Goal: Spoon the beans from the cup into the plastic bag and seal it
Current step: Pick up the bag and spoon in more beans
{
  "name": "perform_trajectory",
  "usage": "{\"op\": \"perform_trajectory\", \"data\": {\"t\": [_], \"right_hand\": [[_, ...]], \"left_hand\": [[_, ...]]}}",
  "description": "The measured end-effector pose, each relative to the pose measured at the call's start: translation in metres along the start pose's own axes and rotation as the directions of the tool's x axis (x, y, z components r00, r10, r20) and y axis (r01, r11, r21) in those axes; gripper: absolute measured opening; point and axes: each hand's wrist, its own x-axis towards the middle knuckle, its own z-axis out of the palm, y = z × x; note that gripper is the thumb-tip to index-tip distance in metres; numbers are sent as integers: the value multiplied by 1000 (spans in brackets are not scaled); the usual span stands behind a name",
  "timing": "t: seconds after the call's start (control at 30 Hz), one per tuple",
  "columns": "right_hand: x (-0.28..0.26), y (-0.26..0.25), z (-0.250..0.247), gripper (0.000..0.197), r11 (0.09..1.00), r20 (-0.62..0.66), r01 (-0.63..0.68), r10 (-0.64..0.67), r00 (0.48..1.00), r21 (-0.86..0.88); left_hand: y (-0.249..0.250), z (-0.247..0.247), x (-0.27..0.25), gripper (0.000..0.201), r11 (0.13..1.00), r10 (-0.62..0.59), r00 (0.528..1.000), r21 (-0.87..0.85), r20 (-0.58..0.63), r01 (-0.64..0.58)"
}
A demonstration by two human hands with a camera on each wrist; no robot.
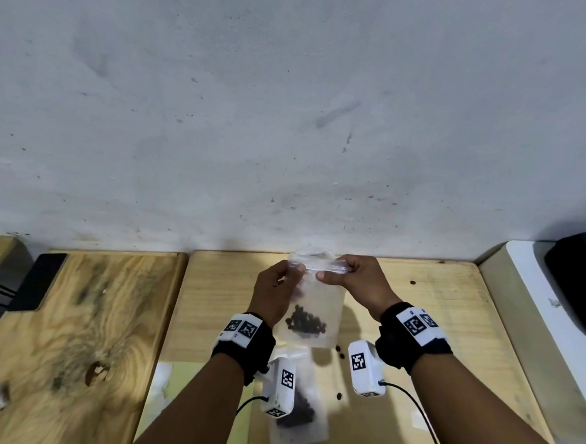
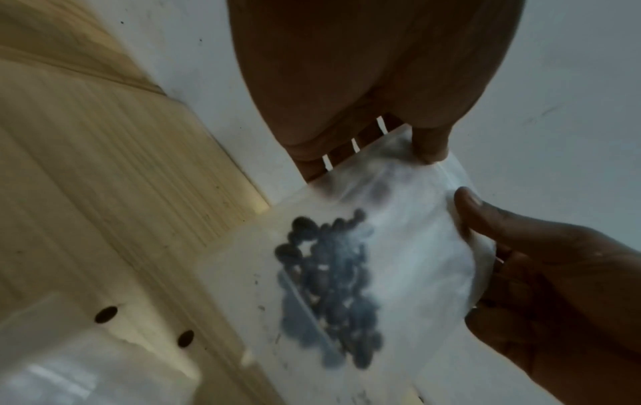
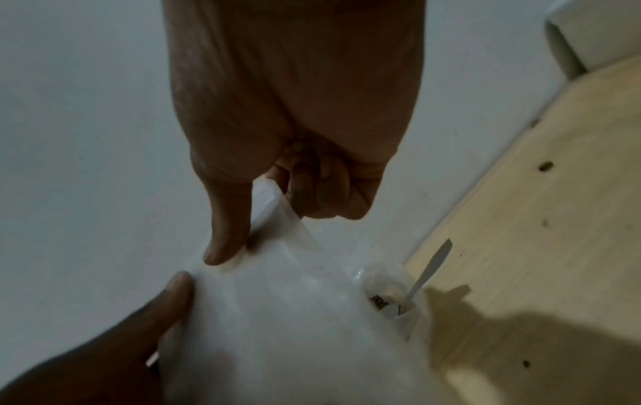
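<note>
A: What are the hands doing?

B: The left hand [image 1: 278, 288] and the right hand [image 1: 356, 280] are each pinching the top strip of the plastic bag [image 1: 319, 311], thumb in front and fingers behind, holding it up off the table [image 1: 427, 303] between them.

A: And the beans?

B: The beans [image 1: 305, 324] are sitting in a dark clump at the bottom of the hanging bag, below both hands.

A: How is it going to handle?

B: Soft, thin and light, I'd judge, with the beans weighing the bottom down (the film looks slick, so fingers may slide). The stiffer zip strip at the mouth seems the place to keep hold and press along.

A: Anything around it?

B: A second bag of beans [image 1: 298, 415] is lying under the wrists, nearer the body. Loose beans [image 1: 339, 351] are scattered just beside it. The cup [image 3: 392, 296], with a spoon [image 3: 428, 274] standing in it, is showing past the right hand. Nothing seems to be blocking the seal.
</note>
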Motion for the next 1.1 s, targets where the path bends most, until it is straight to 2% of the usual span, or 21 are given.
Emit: {"op": "perform_trajectory", "data": {"t": [0.1,0.23,0.37,0.47,0.57,0.63,0.73,0.77,0.87,0.93,1.0,1.03,1.1], "right_hand": [[-8,-12,0,11,995,22,-47,45,999,88],[-10,-14,1,6,990,38,-102,99,994,93],[-8,-11,0,14,979,-10,-161,163,987,122],[-7,-8,-5,36,962,-32,-187,197,980,201],[-9,-5,-7,45,951,-41,-212,227,973,227],[-11,-1,-5,43,945,-56,-210,231,971,251],[-17,3,0,23,968,-111,-150,175,978,203],[-21,3,0,22,974,-116,-127,150,982,187],[-32,11,2,21,993,-3,-103,103,995,60],[-38,20,6,11,988,50,-148,150,987,-47],[-42,32,10,13,982,7,-182,183,983,-49],[-44,37,12,15,981,-10,-191,191,982,-45],[-48,47,16,18,978,2,-192,193,981,-81]], "left_hand": [[4,1,0,23,999,-2,1000,40,-27,4],[5,1,2,19,999,6,999,45,-52,-3],[5,2,0,20,998,-50,997,-32,-53,48],[3,0,-3,29,984,-117,993,-134,-15,114],[4,-1,-4,28,988,-98,995,-121,-14,96],[7,0,-4,28,988,-98,995,-122,-24,95],[6,-1,-5,32,978,-144,989,-158,-33,137],[4,-3,-5,31,964,-185,981,-206,-52,170],[-4,-9,-6,22,930,-272,954,-289,-122,228],[-12,-14,-10,20,942,-278,947,-241,-163,235],[-20,-19,-17,34,962,-243,957,-164,-157,217],[-23,-21,-22,34,970,-224,965,-123,-134,208],[-32,-28,-32,21,973,-229,970,-18,-81,228]]}}
